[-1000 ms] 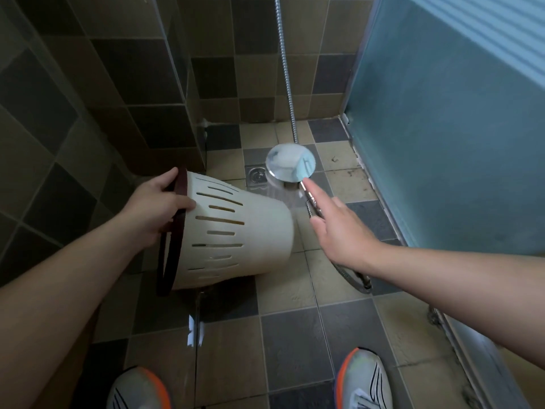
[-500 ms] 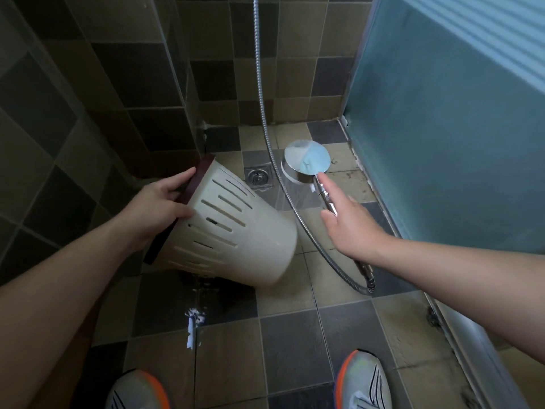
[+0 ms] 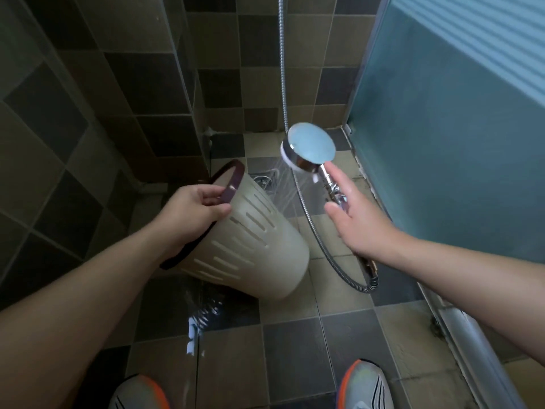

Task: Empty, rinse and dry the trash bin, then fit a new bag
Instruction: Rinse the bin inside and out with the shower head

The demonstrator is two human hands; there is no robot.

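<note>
Left hand [image 3: 193,209] gripped the dark rim of the trash bin [image 3: 256,246], fingers curled over the edge, thumb outside. Bin was off the floor, tilted, mouth toward 10 o'clock, base toward 5 o'clock, slotted wall facing up. Right hand [image 3: 358,222] held the shower head [image 3: 309,149] by its handle, index finger stretched along the stem, other fingers wrapped under it. Head sat at 1 o'clock from the bin, apart from it, spraying down toward 7 o'clock. Hose [image 3: 315,231] looped between bin and right wrist. Floor drain [image 3: 267,180] just past the bin's rim. Wet floor tiles [image 3: 295,349] below; shoes [image 3: 364,385] at 6 o'clock.
</note>
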